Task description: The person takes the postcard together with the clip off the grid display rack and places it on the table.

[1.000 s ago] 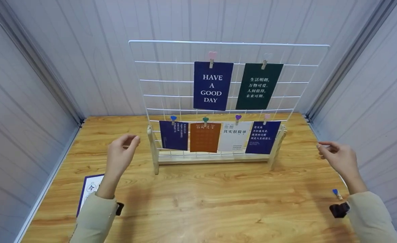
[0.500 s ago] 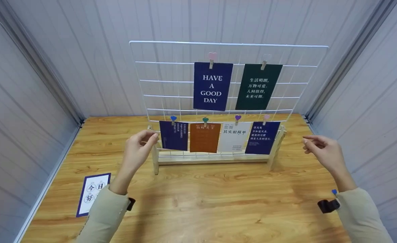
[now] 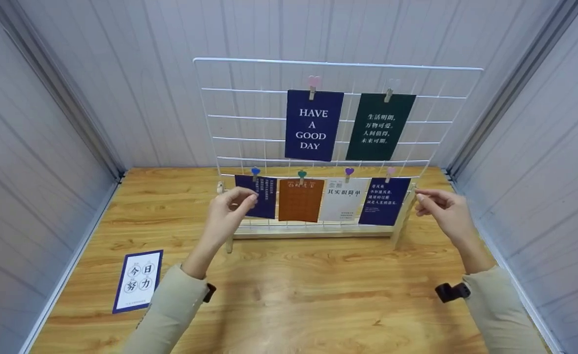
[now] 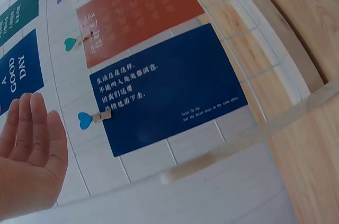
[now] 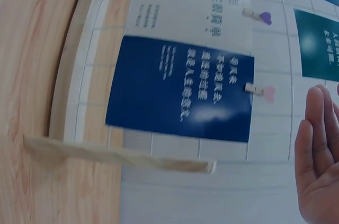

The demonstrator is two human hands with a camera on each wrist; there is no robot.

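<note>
A white wire grid rack (image 3: 338, 62) on a wooden stand (image 3: 313, 236) carries several postcards held by heart-topped clothespins. My left hand (image 3: 222, 211), fingers loosely bent and holding nothing, overlaps the lower-left navy postcard (image 3: 266, 204); a blue-heart clothespin (image 4: 94, 118) fastens that card. Beside the rack's right leg hovers my right hand (image 3: 446, 214), also with nothing in it. The lower-right navy postcard (image 5: 183, 91) hangs from a pink-heart clothespin (image 5: 260, 91). Orange (image 3: 299, 201) and white (image 3: 340, 209) postcards hang between them. Above are a "HAVE A GOOD DAY" card (image 3: 313, 125) and a green card (image 3: 381, 128).
A white postcard with a purple border (image 3: 137, 280) lies on the wooden table (image 3: 308, 300) at the left, partly overlapped by my left sleeve. Ribbed panels (image 3: 136, 108) enclose the table at the back and both sides.
Both hands have moved inward toward the rack, the left one rightward and the right one leftward. The right arm now hides the blue clothespin on the table. The hung cards stay put.
</note>
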